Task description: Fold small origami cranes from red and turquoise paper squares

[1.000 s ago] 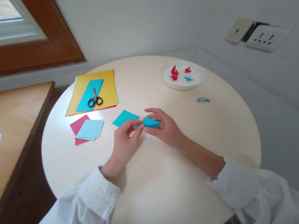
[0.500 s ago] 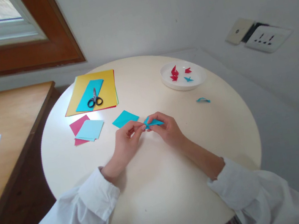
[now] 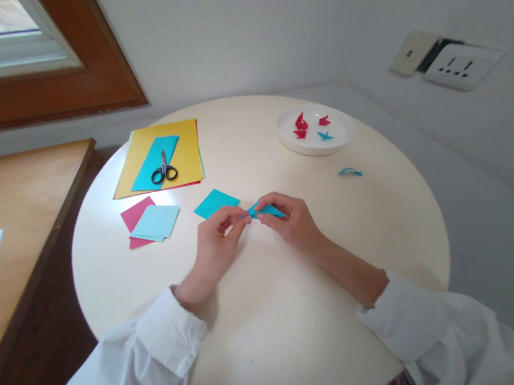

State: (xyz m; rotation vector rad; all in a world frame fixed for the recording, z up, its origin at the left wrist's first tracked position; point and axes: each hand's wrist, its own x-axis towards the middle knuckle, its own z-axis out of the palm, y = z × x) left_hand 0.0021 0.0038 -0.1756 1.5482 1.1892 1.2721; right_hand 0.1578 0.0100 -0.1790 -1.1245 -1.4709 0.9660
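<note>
Between my hands is a small folded blue paper point(image 3: 274, 210), held just above the white table. My left hand point(image 3: 218, 239) pinches its left end between thumb and fingertips. On its right side, my right hand point(image 3: 290, 220) grips it with thumb and index finger. Just behind my left hand lies a flat blue paper square point(image 3: 216, 202), its near edge partly covered by the fingers. Farther left are several light blue squares point(image 3: 155, 222) stacked over pink squares point(image 3: 138, 212).
Black-handled scissors point(image 3: 164, 171) rest on a blue strip and yellow sheets point(image 3: 186, 145) at the back left. A white dish point(image 3: 319, 149) holds several red origami pieces and a blue one point(image 3: 325, 136). A curled blue scrap point(image 3: 349, 172) lies in front of it. A wooden desk point(image 3: 22, 187) stands left.
My right hand has shifted slightly right, and the folded blue paper now tilts down a little at its right end. My left hand keeps its pinch almost in place.
</note>
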